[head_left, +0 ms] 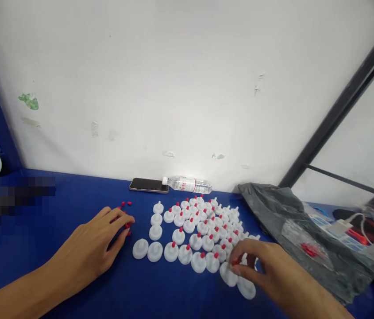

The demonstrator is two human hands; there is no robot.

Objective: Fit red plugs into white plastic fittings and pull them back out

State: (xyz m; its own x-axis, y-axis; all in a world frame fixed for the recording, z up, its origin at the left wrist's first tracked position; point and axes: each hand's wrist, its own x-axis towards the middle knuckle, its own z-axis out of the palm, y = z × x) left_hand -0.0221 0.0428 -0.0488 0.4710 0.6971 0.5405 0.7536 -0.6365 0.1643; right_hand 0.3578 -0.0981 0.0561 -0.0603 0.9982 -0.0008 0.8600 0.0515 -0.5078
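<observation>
Small red caps (pixel 129 203) lie loose on the blue table around the fingertips of my left hand (pixel 95 239). Its thumb and forefinger are curled together around a red cap (pixel 127 225). My right hand (pixel 266 263) pinches another red cap (pixel 234 263) at the nozzle of a white round nozzle lid (pixel 228 275) in the front row. Many similar white lids stand nozzle up in loose rows, most of those in the middle topped with red caps. Uncapped lids (pixel 155 251) stand at the left side, and some at the right are partly hidden by my right hand.
A phone (pixel 148 185) and a clear water bottle (pixel 190 184) lie along the wall. On the right, a grey plastic bag (pixel 273 208) carries a clear bag (pixel 302 241) with red pieces inside. Power strips (pixel 336 228) and cables are beyond it.
</observation>
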